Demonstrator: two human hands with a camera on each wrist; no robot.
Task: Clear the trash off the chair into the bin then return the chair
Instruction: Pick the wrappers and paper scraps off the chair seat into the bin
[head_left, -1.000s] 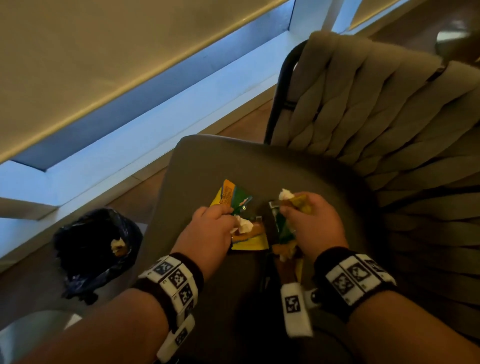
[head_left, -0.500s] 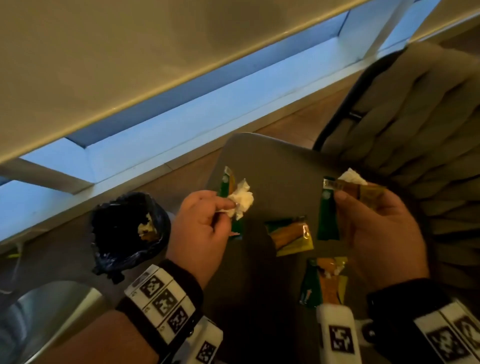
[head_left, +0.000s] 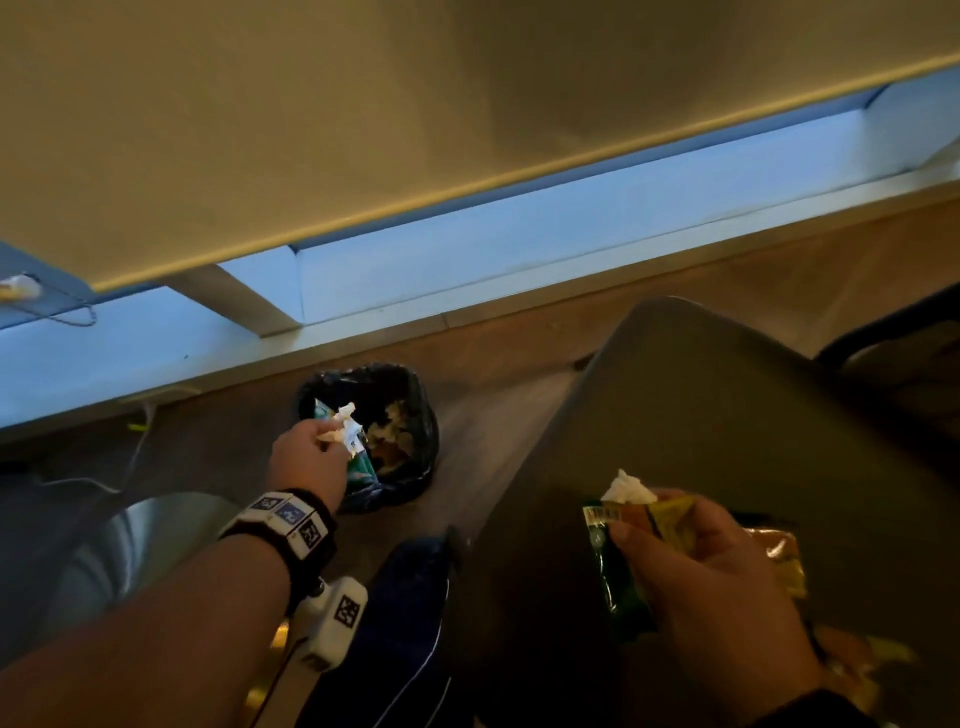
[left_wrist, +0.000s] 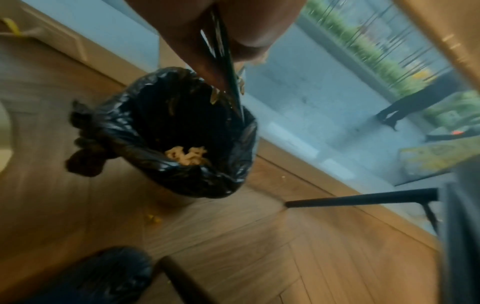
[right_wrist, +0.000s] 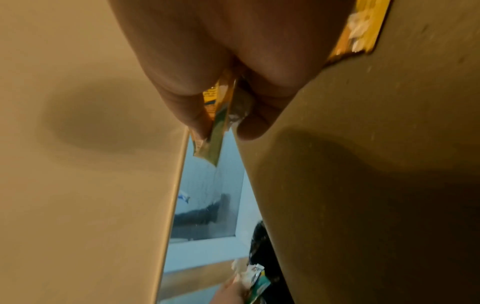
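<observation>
1. Lower right of the head view, the right hand has a closed grip on green and yellow wrappers and a white tissue, above the chair seat.
2. More wrappers lie on the seat beside it.
3. Farther off, at centre, the left hand pinches a wrapper and tissue over the black-lined bin on the floor.

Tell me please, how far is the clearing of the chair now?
Partly done. The bin already holds some scraps. In hand: the left hand holds a wrapper with tissue over the bin's mouth, not yet dropped; the right hand grips more wrappers and tissue above the chair seat. Left: one wrapper lies on the seat, then return the chair.
</observation>
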